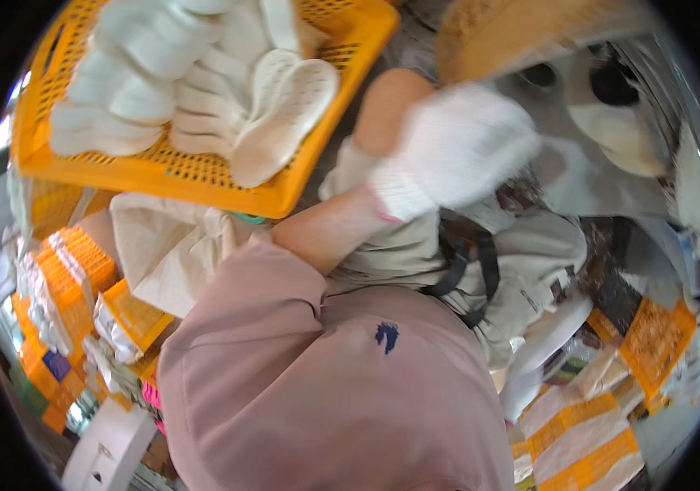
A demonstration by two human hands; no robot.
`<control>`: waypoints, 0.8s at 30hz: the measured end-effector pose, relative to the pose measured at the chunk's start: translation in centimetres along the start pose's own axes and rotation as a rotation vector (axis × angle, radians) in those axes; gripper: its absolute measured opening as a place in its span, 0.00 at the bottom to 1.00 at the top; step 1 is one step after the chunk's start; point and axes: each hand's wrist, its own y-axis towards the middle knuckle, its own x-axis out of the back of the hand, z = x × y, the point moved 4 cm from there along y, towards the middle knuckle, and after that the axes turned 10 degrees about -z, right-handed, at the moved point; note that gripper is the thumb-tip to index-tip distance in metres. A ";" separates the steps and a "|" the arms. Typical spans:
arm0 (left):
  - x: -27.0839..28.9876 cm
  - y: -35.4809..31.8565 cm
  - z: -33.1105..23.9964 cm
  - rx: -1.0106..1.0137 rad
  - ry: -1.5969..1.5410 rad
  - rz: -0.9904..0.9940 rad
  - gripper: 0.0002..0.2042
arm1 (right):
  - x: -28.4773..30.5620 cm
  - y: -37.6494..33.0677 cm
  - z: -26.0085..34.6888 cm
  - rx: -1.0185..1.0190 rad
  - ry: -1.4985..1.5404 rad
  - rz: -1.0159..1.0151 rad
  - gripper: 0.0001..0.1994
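My left hand [468, 147] wears a white knit glove and reaches across to the right, above my lap. Motion smears its fingers, so whether it grips anything cannot be made out. Close beyond it is a grey machine surface [558, 180] with dark round openings and a cream-coloured rounded part [616, 135]. To the hand's left stands a yellow plastic basket [297, 184], heaped with white shoe soles [133, 94]. One dotted sole [288, 123] lies at the basket's near right corner. No part of my right hand shows.
A blurred tan panel [522, 37] hangs at the top right. Beside my lap lies a cream cloth [162, 245]. Orange crates [80, 270] are stacked at the left; more orange containers [657, 344] stand at the lower right. A black strap [485, 262] crosses my light shorts.
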 end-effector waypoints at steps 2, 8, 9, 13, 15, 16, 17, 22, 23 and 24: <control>8.8 0.7 4.9 0.184 0.394 -0.286 0.12 | -3.5 -1.7 -3.1 0.116 -0.237 0.489 0.19; 21.5 -4.2 14.4 0.390 1.109 0.764 0.25 | -3.2 7.3 2.5 0.295 0.067 0.226 0.17; 21.7 -5.1 14.3 0.436 0.947 0.764 0.26 | -1.9 9.6 5.3 0.393 0.303 0.070 0.21; 24.3 -4.2 11.7 0.273 0.770 0.688 0.25 | 0.2 15.6 15.3 0.615 0.118 0.156 0.26; 26.9 -3.2 9.9 0.736 0.512 0.606 0.23 | 1.7 15.4 20.2 0.927 0.114 0.142 0.28; 28.1 -1.3 7.9 0.791 0.093 0.170 0.19 | 2.5 15.4 21.6 0.804 0.220 0.124 0.28; 28.8 0.0 5.7 0.744 -0.054 -0.137 0.19 | 3.2 14.9 22.7 0.675 0.322 0.113 0.29; 14.4 -1.1 -3.8 0.874 -0.806 -0.746 0.22 | 7.0 7.6 25.8 0.498 1.109 0.139 0.34; 8.1 -2.6 -5.0 1.001 -0.868 -0.593 0.23 | 7.8 6.2 26.3 0.503 1.046 0.132 0.38; 2.4 -3.6 -5.1 1.060 -0.846 -0.499 0.22 | 7.9 5.6 26.1 0.193 1.196 0.237 0.34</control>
